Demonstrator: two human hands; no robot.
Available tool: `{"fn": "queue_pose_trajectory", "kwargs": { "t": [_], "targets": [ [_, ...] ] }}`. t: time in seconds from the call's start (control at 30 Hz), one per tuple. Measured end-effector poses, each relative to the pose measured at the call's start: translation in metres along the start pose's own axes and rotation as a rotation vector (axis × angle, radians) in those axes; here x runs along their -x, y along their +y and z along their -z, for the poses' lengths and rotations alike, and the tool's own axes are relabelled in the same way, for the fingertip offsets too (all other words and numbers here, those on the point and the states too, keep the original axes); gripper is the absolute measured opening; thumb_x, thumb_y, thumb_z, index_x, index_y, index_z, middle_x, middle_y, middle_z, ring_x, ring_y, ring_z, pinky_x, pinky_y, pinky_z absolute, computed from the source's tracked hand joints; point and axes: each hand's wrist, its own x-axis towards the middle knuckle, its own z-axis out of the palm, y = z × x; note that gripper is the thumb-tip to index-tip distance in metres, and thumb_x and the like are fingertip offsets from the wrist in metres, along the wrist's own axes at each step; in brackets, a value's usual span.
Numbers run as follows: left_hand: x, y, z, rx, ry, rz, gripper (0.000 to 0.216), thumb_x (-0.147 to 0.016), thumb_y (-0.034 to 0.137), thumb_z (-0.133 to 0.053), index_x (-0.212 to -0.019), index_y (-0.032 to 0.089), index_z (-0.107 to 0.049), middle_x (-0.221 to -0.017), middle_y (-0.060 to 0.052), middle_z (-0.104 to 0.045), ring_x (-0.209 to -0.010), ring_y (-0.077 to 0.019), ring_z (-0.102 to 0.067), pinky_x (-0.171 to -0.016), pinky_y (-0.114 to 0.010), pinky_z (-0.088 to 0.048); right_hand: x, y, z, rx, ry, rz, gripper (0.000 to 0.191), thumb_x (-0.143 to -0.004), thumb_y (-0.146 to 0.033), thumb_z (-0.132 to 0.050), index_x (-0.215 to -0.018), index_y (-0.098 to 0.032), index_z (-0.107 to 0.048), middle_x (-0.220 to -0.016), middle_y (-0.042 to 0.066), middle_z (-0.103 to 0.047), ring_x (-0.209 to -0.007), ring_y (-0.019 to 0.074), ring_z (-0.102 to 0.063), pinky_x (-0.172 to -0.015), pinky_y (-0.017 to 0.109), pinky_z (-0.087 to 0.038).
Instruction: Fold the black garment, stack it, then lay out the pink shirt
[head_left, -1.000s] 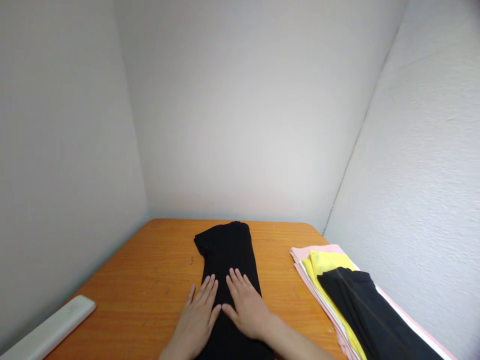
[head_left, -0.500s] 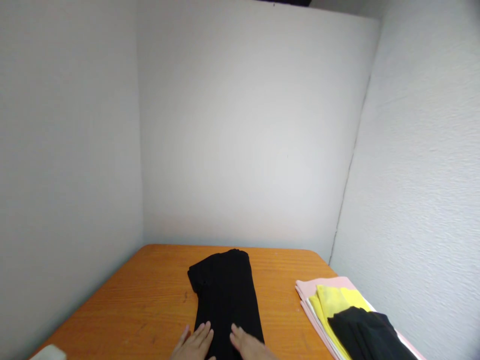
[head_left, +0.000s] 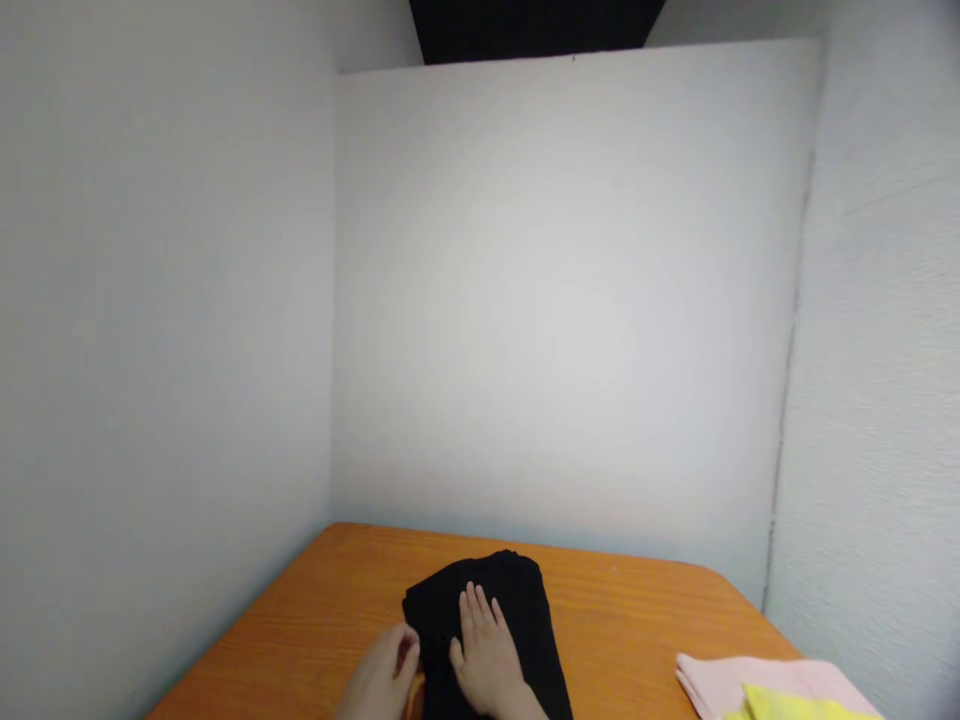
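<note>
A black folded garment (head_left: 525,620) lies lengthwise on the orange wooden table (head_left: 637,630), running toward the back wall. My right hand (head_left: 484,655) rests flat on its upper part, fingers spread and pointing away from me. My left hand (head_left: 382,675) is at the garment's left edge, with its fingers curled against the cloth; whether it grips the edge I cannot tell. Both wrists are cut off by the bottom of the view.
A stack of folded clothes, pink (head_left: 739,675) with yellow (head_left: 780,700) on top, lies at the table's right edge, mostly out of view. White walls close in the table on the left, back and right.
The view has tilted upward, showing more wall. My right hand has slid farther up the garment. My left hand has moved from flat on the cloth to its left edge.
</note>
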Motion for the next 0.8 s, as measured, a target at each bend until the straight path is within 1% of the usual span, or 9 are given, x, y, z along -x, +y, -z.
{"fn": "queue_pose_trajectory", "kwargs": {
  "t": [0.07, 0.13, 0.2, 0.27, 0.37, 0.47, 0.63, 0.73, 0.8],
  "targets": [
    [-0.028, -0.015, -0.002, -0.12, 0.046, 0.086, 0.035, -0.093, 0.027, -0.032, -0.107, 0.012, -0.061, -0.11, -0.014, -0.069, -0.104, -0.0197, -0.064, -0.091, -0.027, -0.046, 0.0, 0.001, -0.004, -0.001, 0.007, -0.004, 0.065, -0.095, -0.043, -0.03, -0.15, -0.008, -0.023, -0.156, 0.011, -0.012, -0.145, 0.0255, -0.007, -0.119, 0.048, -0.009],
    [-0.055, -0.026, -0.008, -0.227, 0.043, 0.144, 0.041, -0.093, 0.026, -0.033, -0.116, 0.003, -0.057, -0.119, -0.021, -0.065, -0.113, -0.0249, -0.061, -0.097, -0.031, -0.043, 0.002, 0.001, -0.001, -0.019, 0.014, -0.008, 0.066, -0.094, -0.044, -0.031, -0.149, -0.009, -0.024, -0.156, 0.011, -0.013, -0.145, 0.0253, -0.008, -0.119, 0.048, -0.009],
    [-0.076, -0.03, -0.016, -0.286, 0.033, 0.166, 0.047, -0.092, 0.026, -0.033, -0.12, -0.006, -0.053, -0.123, -0.029, -0.06, -0.118, -0.031, -0.058, -0.101, -0.037, -0.041, 0.005, -0.001, 0.005, -0.056, 0.03, -0.01, 0.066, -0.094, -0.045, -0.033, -0.149, -0.009, -0.025, -0.156, 0.011, -0.014, -0.145, 0.0252, -0.009, -0.12, 0.047, -0.009],
    [-0.09, -0.029, -0.023, -0.34, 0.018, 0.163, 0.05, -0.09, 0.026, -0.036, -0.121, -0.01, -0.052, -0.123, -0.032, -0.059, -0.118, -0.0348, -0.057, -0.101, -0.041, -0.04, 0.008, -0.003, 0.011, -0.104, 0.045, -0.011, 0.067, -0.093, -0.046, -0.034, -0.148, -0.009, -0.028, -0.155, 0.011, -0.016, -0.145, 0.0251, -0.011, -0.12, 0.046, -0.01],
    [-0.098, -0.024, -0.031, -0.399, -0.017, 0.12, 0.044, -0.087, 0.023, -0.041, -0.116, -0.006, -0.059, -0.119, -0.029, -0.063, -0.117, -0.036, -0.057, -0.102, -0.043, -0.039, 0.011, -0.005, 0.018, -0.153, 0.056, -0.026, 0.07, -0.09, -0.046, -0.041, -0.147, -0.007, -0.03, -0.155, 0.013, -0.017, -0.144, 0.0254, -0.013, -0.12, 0.043, -0.011],
    [-0.1, -0.02, -0.033, -0.43, -0.048, 0.105, 0.042, -0.088, 0.021, -0.037, -0.112, -0.002, -0.062, -0.117, -0.027, -0.065, -0.117, -0.0364, -0.057, -0.102, -0.046, -0.038, 0.012, -0.006, 0.02, -0.148, 0.067, -0.037, 0.077, -0.086, -0.048, -0.048, -0.146, -0.004, -0.031, -0.154, 0.016, -0.015, -0.144, 0.028, -0.012, -0.12, 0.044, -0.011],
    [-0.113, -0.018, -0.023, -0.373, -0.122, 0.149, 0.049, -0.092, 0.027, -0.03, -0.121, -0.004, -0.055, -0.12, -0.027, -0.064, -0.113, -0.0337, -0.062, -0.094, -0.042, -0.047, 0.012, -0.006, 0.023, -0.121, 0.025, -0.006, 0.084, -0.084, -0.053, -0.047, -0.147, -0.001, -0.027, -0.154, 0.021, -0.015, -0.144, 0.032, -0.007, -0.118, 0.051, -0.004],
    [-0.128, -0.014, -0.015, -0.319, -0.132, 0.15, 0.047, -0.091, 0.031, -0.034, -0.114, 0.0, -0.06, -0.118, -0.026, -0.065, -0.111, -0.0324, -0.063, -0.093, -0.04, -0.047, 0.014, -0.007, 0.026, -0.118, 0.024, 0.007, 0.087, -0.084, -0.055, -0.045, -0.146, 0.003, -0.024, -0.153, 0.023, -0.012, -0.144, 0.032, -0.004, -0.118, 0.051, -0.003],
    [-0.138, -0.006, -0.014, -0.268, -0.13, 0.133, 0.041, -0.09, 0.03, -0.037, -0.107, 0.005, -0.063, -0.115, -0.021, -0.068, -0.111, -0.0299, -0.063, -0.092, -0.037, -0.047, 0.015, -0.008, 0.028, -0.111, 0.026, 0.014, 0.088, -0.085, -0.057, -0.043, -0.146, 0.003, -0.024, -0.153, 0.023, -0.01, -0.144, 0.0309, -0.003, -0.118, 0.05, -0.002]
  ]
}}
